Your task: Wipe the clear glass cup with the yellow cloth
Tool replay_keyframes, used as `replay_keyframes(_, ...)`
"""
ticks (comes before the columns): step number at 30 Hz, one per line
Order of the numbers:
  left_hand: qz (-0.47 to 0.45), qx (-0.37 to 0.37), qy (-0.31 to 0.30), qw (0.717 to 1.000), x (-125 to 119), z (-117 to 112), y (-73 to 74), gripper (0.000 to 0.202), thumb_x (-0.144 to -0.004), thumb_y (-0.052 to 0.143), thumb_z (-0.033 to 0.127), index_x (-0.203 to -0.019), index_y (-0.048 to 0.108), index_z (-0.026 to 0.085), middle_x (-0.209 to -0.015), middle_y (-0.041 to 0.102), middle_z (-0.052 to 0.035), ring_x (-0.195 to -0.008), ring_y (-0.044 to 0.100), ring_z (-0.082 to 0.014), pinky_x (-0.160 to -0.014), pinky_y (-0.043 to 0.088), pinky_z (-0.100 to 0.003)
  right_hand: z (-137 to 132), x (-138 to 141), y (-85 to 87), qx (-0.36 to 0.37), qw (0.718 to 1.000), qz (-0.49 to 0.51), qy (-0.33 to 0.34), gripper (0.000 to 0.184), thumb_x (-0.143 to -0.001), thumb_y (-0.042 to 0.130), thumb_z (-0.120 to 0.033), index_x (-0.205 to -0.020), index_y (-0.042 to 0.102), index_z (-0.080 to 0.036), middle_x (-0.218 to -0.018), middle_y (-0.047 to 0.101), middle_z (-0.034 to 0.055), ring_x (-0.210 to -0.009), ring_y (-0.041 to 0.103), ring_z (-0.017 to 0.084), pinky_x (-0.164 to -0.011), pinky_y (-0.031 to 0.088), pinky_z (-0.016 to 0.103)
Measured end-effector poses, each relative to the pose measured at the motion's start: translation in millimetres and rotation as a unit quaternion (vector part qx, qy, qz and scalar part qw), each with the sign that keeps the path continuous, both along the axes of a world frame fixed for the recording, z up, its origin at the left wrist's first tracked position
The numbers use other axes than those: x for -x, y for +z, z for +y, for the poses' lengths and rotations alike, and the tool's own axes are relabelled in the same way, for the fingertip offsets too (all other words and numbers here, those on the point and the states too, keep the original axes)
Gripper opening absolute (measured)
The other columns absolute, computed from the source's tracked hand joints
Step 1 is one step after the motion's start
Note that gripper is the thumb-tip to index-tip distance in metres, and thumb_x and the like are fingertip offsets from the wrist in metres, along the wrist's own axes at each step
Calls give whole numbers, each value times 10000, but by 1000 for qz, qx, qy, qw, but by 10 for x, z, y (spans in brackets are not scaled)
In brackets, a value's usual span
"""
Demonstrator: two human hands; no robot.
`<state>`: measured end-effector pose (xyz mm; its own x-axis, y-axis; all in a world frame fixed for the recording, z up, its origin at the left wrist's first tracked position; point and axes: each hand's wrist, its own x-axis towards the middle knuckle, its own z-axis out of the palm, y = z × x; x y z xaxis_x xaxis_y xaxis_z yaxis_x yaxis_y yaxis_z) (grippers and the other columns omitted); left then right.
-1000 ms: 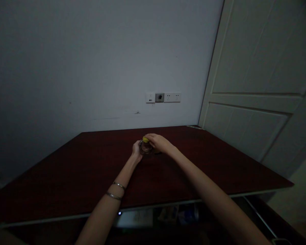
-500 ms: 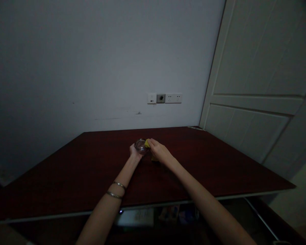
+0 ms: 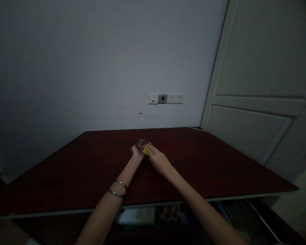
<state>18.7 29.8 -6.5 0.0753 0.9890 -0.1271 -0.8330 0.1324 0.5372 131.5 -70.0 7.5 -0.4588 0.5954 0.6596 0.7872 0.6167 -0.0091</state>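
A small clear glass [image 3: 141, 144] is tilted above the dark red table [image 3: 91, 170], far out near the middle. My left hand [image 3: 137, 153] is wrapped round the glass from below and holds it. My right hand [image 3: 156, 159] pinches a small yellow cloth [image 3: 145, 149] and presses it against the right side of the glass. Two thin bracelets sit on my left wrist.
A white wall with a row of sockets [image 3: 166, 98] stands behind the table. A white panelled door [image 3: 265, 85] is at the right. Papers and small items lie on a shelf [image 3: 153, 214] under the table's front edge.
My right hand with the yellow cloth has come down from the top of the glass to its right side. The glass has shifted slightly left and tilted in my left hand.
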Motion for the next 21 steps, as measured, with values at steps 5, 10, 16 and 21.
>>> replay_keyframes(5,7,5,-6,1000,14,5,22,326,-743,315,235,-663,605,108,-595,612,-118,-567,607,-214,-581,493,-354,24,-88,30,45,989,125,71,489,-755,396,-66,-1239,434,-126,-1222,521,131,-1149,476,190,-976,396,373)
replay_keyframes(10,24,39,-24,999,-5,-19,58,264,-745,360,241,-623,567,130,-533,577,-66,-476,566,-175,-488,460,-293,173,-171,163,15,975,221,22,464,-761,390,-84,-1219,457,-123,-1224,518,131,-1151,472,197,-990,375,381)
replay_keyframes(16,59,18,-51,997,-60,-92,105,232,-765,397,253,-650,558,133,-534,583,-45,-450,552,-157,-458,440,-272,367,-98,305,19,991,126,-30,496,-738,376,-34,-1228,428,-98,-1343,371,165,-1250,344,225,-999,351,401)
replay_keyframes(21,61,-5,-35,998,-102,-114,86,220,-788,414,212,-644,560,134,-503,569,-17,-424,525,-124,-446,406,-228,408,27,243,30,999,39,19,518,-740,370,-15,-1257,378,-46,-1326,386,193,-1270,309,211,-1032,316,375)
